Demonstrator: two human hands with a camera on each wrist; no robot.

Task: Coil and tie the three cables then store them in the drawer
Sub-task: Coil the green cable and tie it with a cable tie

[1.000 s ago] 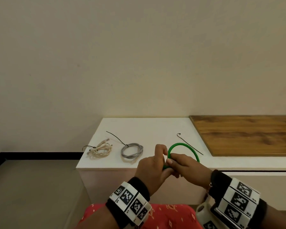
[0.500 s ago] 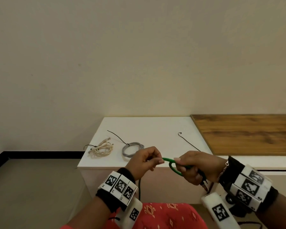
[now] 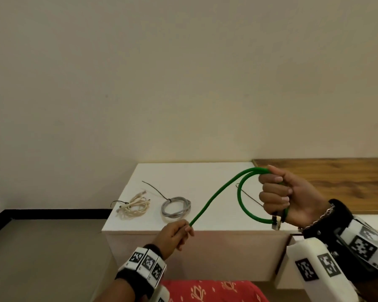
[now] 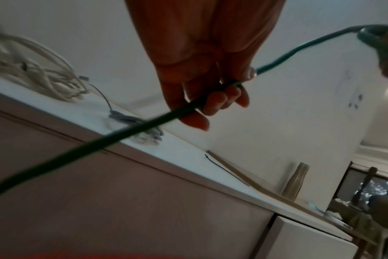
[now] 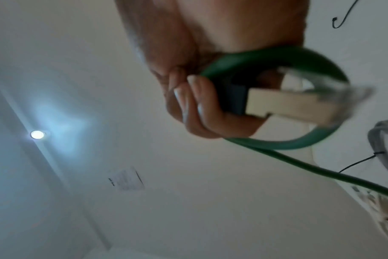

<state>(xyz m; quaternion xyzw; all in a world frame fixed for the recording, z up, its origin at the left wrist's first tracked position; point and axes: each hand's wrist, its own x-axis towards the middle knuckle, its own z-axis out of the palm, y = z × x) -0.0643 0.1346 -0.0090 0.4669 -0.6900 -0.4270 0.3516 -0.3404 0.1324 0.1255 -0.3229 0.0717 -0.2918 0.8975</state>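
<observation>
A green cable [image 3: 214,198] stretches between both hands above the white cabinet top [image 3: 194,173]. My right hand [image 3: 284,196] grips one loop of it, with the clear plug [image 5: 288,103] sticking out below the fist. My left hand [image 3: 179,232] pinches the cable lower down, and the rest of the green cable [image 4: 100,142] runs past it toward the wrist camera. A cream cable bundle [image 3: 133,207] and a grey coil [image 3: 176,207], each with a black tie, lie on the cabinet top. A loose black tie [image 3: 248,196] lies behind the green loop.
A wooden board [image 3: 327,182] covers the surface to the right. Below the cabinet top is its front panel [image 3: 205,256], with a second white front [image 4: 310,245] to its right. A red patterned cloth [image 3: 212,290] shows at the bottom edge.
My hands have drawn apart: the right one rose up and right with the loop, the left one slid down and left along the green cable, which now stretches out between them.
</observation>
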